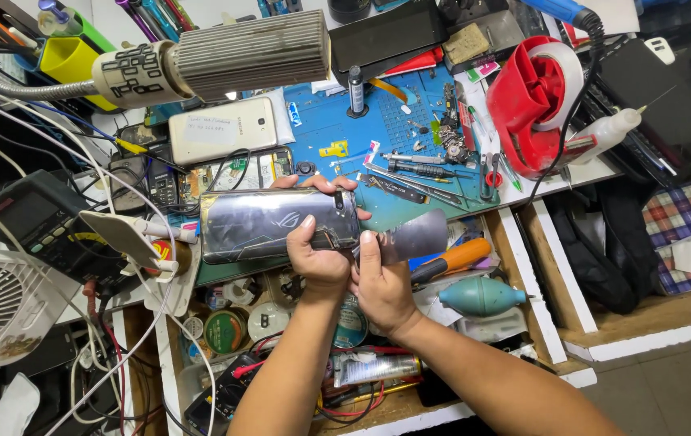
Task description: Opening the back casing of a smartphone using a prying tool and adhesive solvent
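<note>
Smartphone (277, 226), dark back up, gripped by left hand (319, 260) over blue mat (337, 129), right hand (382, 282) working thin pry sheet (410, 238) into edge seam; next, probably steady sliding.

The phone (277, 224) sits in both hands above the open drawer (281, 339), work mat (378, 121) behind it.

Lamp head (253, 52) and tape dispenser (535, 101) crowding the mat (329, 121); little open room.
</note>
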